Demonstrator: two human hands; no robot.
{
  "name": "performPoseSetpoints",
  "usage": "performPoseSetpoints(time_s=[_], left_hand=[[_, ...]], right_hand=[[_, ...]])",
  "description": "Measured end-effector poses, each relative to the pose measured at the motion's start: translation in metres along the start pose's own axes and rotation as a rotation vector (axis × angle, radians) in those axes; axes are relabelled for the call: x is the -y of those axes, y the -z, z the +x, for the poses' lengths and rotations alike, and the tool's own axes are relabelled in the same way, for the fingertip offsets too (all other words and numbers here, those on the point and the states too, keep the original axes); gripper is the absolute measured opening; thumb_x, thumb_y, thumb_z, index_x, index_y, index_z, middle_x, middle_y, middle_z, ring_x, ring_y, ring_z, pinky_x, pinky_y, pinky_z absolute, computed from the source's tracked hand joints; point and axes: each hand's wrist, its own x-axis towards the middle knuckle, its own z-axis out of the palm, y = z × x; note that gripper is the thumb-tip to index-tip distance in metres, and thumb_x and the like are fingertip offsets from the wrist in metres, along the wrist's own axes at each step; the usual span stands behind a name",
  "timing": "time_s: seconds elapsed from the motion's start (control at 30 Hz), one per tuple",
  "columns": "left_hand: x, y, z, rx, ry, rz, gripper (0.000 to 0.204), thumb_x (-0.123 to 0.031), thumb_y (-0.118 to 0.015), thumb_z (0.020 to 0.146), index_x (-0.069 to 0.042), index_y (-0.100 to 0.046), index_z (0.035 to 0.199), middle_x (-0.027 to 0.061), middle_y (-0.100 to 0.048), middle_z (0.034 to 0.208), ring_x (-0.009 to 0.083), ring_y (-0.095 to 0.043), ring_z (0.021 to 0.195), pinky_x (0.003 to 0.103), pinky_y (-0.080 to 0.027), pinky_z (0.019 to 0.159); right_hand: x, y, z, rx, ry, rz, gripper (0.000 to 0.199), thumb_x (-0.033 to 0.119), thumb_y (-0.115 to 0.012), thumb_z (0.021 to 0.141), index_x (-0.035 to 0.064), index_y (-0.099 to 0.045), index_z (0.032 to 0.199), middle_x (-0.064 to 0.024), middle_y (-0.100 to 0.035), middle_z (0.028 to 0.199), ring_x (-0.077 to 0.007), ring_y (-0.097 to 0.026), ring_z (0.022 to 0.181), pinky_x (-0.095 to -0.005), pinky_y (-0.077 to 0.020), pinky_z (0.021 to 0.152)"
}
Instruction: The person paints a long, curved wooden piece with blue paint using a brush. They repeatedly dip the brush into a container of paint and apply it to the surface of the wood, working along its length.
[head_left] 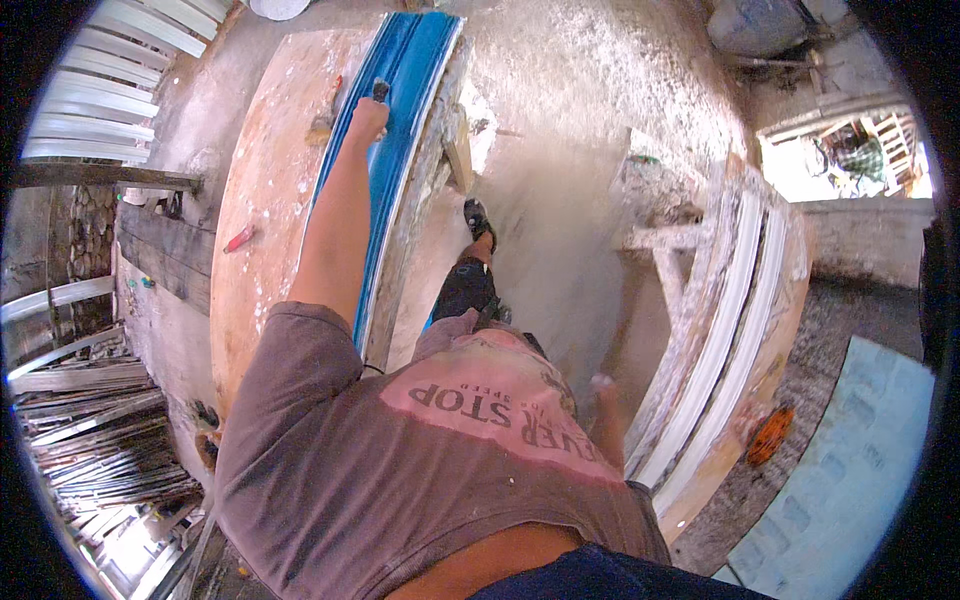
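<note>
My left hand (368, 118) reaches far out over a long blue mould (405, 150) that lies along the right edge of a plaster-stained wooden table (265, 190). It is closed on a small dark-handled tool (380, 89) held against the mould's surface. My right hand (600, 384) hangs low by my hip, dusted white and mostly hidden behind my shirt; its fingers cannot be made out. It is close to a leaning rack of white curved mouldings (715, 340).
A brush (322, 124) and a red marker-like thing (238, 238) lie on the table. White strips are stacked at the upper left (100, 90) and lower left (90, 440). An orange object (770, 436) and a pale blue sheet (850, 480) lie at the right. The floor (570, 130) is dusted white.
</note>
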Motion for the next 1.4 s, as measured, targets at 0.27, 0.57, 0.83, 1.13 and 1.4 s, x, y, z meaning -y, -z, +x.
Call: performPoseSetpoints(time_s=[0.27, 0.57, 0.83, 1.13, 1.4], left_hand=[[-0.09, 0.008, 0.16, -0.082, -0.189, 0.08, 0.036, -0.025, -0.054, 0.085, 0.007, -0.062, 0.099, 0.0287, -0.066, 0.095, 0.0408, -0.065, 0.093, 0.047, -0.052, 0.08], [-0.078, 0.001, 0.135, -0.053, -0.628, 0.331, 0.032, -0.024, -0.055, 0.087, -0.008, -0.058, 0.115, 0.0218, -0.062, 0.106, 0.0398, -0.063, 0.091, 0.049, -0.052, 0.079], [0.032, 0.071, -0.077, 0.128, -0.32, 0.487, 0.049, -0.016, -0.051, 0.086, -0.021, -0.047, 0.134, 0.0182, -0.06, 0.105, 0.0372, -0.062, 0.088, 0.047, -0.053, 0.073], [-0.075, 0.061, -0.013, 0.085, -0.194, 0.446, 0.045, -0.017, -0.054, 0.085, -0.019, -0.051, 0.13, 0.0152, -0.061, 0.102, 0.038, -0.063, 0.086, 0.048, -0.052, 0.07], [-0.082, 0.045, -0.013, 0.069, -0.111, 0.429, 0.049, -0.01, -0.053, 0.083, -0.02, -0.051, 0.131, 0.0113, -0.058, 0.098, 0.0336, -0.063, 0.076, 0.043, -0.053, 0.061]], right_hand=[[0.136, -0.023, 0.026, 0.163, 0.047, -0.306, 0.032, 0.032, -0.053, 0.092, 0.0045, -0.061, 0.106, -0.0113, -0.066, 0.089, -0.0278, -0.063, 0.079, -0.0419, -0.0488, 0.07], [0.38, 0.066, 0.126, -0.17, 0.318, -0.209, 0.033, 0.033, -0.051, 0.094, 0.0016, -0.062, 0.096, -0.0165, -0.066, 0.086, -0.0301, -0.063, 0.08, -0.0434, -0.0485, 0.072], [0.548, 0.043, 0.179, 0.188, 0.576, -0.282, 0.029, 0.019, -0.061, 0.087, 0.0085, -0.064, 0.114, -0.0042, -0.064, 0.095, -0.0114, -0.06, 0.078, -0.0269, -0.0469, 0.063], [0.564, 0.059, 0.278, 0.452, 0.371, -0.955, 0.027, 0.02, -0.06, 0.087, 0.0077, -0.064, 0.11, -0.0063, -0.065, 0.092, -0.0151, -0.062, 0.075, -0.0304, -0.0484, 0.057], [0.834, 0.084, 0.388, 0.258, 0.318, -0.446, 0.026, 0.021, -0.058, 0.087, 0.0069, -0.063, 0.107, -0.0082, -0.065, 0.089, -0.0185, -0.063, 0.072, -0.0334, -0.0497, 0.052]])
